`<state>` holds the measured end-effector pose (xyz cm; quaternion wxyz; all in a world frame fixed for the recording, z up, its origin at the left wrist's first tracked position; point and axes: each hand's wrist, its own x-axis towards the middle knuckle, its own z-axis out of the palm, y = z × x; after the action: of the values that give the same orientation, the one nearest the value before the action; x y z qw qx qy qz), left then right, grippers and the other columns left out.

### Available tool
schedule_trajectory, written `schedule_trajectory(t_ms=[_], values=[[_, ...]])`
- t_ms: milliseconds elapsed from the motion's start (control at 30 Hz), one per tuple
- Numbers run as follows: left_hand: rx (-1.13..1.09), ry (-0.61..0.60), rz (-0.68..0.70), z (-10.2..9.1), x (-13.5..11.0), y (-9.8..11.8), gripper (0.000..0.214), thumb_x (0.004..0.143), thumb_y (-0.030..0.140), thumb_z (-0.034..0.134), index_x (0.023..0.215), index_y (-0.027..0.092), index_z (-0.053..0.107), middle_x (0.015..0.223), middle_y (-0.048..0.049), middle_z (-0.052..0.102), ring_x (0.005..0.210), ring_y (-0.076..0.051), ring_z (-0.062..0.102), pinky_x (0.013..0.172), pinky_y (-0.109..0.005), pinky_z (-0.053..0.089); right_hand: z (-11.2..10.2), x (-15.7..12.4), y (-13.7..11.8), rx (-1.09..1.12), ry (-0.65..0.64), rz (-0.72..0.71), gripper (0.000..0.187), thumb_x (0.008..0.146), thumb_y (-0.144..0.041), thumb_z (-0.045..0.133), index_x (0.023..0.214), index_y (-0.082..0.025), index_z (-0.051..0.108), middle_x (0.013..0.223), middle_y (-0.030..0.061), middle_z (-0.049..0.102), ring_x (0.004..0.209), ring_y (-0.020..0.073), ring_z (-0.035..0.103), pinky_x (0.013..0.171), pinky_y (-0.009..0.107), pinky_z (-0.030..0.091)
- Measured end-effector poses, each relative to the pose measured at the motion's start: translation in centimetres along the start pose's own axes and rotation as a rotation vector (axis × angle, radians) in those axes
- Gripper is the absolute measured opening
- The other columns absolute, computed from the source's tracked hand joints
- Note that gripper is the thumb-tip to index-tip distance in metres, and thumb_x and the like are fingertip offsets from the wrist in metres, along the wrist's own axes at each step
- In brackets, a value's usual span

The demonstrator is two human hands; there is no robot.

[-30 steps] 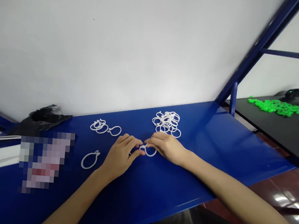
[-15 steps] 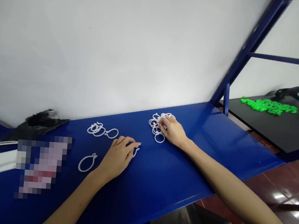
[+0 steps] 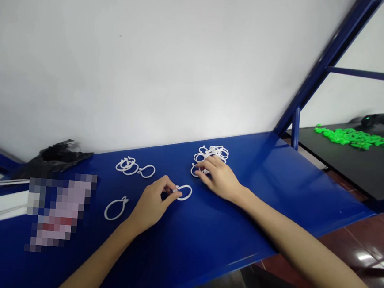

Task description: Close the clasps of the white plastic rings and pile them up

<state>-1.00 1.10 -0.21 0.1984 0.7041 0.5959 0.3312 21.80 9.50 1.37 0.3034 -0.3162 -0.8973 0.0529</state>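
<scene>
My left hand pinches a white open-loop ring at its small clasp end, just above or on the blue table; the loop points right. My right hand is at the near side of a pile of white rings. Its thumb and forefinger close around one white ring at the pile's left edge; the palm hides part of the pile. Left of my left hand lies a single white ring. Behind it are a small cluster of rings and another ring close by.
The blue table meets a white wall. At left are a black plastic bag, a white flat item with cords and a blurred pinkish packet. Beyond a blue frame post, green pieces lie on a black table.
My left hand has turned, and its ring now shows beyond the fingertips. My right hand has shifted slightly nearer, and a ring at the pile's near edge has moved left.
</scene>
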Motion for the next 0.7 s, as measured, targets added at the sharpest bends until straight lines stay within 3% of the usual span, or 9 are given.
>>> schedule_trajectory(t_ms=[133, 333, 433, 567, 700], values=[[-0.200, -0.028, -0.021, -0.1, -0.2, 0.1, 0.025, 0.085, 0.044, 0.066, 0.078, 0.021, 0.058, 0.076, 0.0024, 0.066, 0.072, -0.015, 0.062, 0.069, -0.028, 0.047, 0.0, -0.5, -2.4, 0.254, -0.175, -0.109, 0.029, 0.097, -0.040, 0.057, 0.116, -0.018, 0.059, 0.106, 0.0085, 0.067, 0.099, 0.0202, 0.062, 0.087, 0.035, 0.051], [-0.372, -0.031, -0.059, -0.2, -0.5, 0.0, 0.025, 0.084, 0.043, 0.069, 0.092, 0.022, 0.058, 0.078, 0.0035, 0.067, 0.075, -0.014, 0.065, 0.071, -0.026, 0.047, 0.8, -0.9, -3.3, 0.405, -0.235, 0.047, 0.016, 0.098, -0.027, 0.053, 0.110, -0.017, 0.054, 0.093, 0.0046, 0.069, 0.079, 0.0153, 0.065, 0.071, 0.028, 0.051], [-0.330, -0.068, -0.055, -0.3, -0.5, 0.1, 0.026, 0.085, 0.043, 0.068, 0.101, 0.023, 0.061, 0.071, 0.0050, 0.066, 0.071, -0.014, 0.065, 0.068, -0.025, 0.047, 1.1, -0.9, -3.3, 0.478, -0.226, 0.057, 0.009, 0.098, -0.023, 0.053, 0.104, -0.017, 0.055, 0.086, 0.0023, 0.067, 0.075, 0.0134, 0.063, 0.068, 0.025, 0.048], [-0.198, -0.051, 0.004, -0.3, -0.3, 0.3, 0.025, 0.087, 0.046, 0.064, 0.080, 0.022, 0.065, 0.070, 0.0031, 0.068, 0.066, -0.013, 0.062, 0.063, -0.025, 0.046, 1.2, -1.1, -3.4, 0.433, -0.241, -0.021, 0.015, 0.100, -0.025, 0.049, 0.091, -0.017, 0.058, 0.085, 0.0029, 0.064, 0.073, 0.0130, 0.060, 0.066, 0.025, 0.046], [-0.146, -0.032, 0.112, -0.2, -0.4, 0.3, 0.024, 0.091, 0.040, 0.059, 0.076, 0.022, 0.063, 0.069, 0.0034, 0.066, 0.064, -0.013, 0.060, 0.064, -0.025, 0.046, 1.0, -1.4, -3.6, 0.354, -0.246, -0.129, 0.018, 0.102, -0.025, 0.045, 0.092, -0.016, 0.057, 0.085, 0.0050, 0.063, 0.074, 0.0141, 0.057, 0.067, 0.026, 0.047]])
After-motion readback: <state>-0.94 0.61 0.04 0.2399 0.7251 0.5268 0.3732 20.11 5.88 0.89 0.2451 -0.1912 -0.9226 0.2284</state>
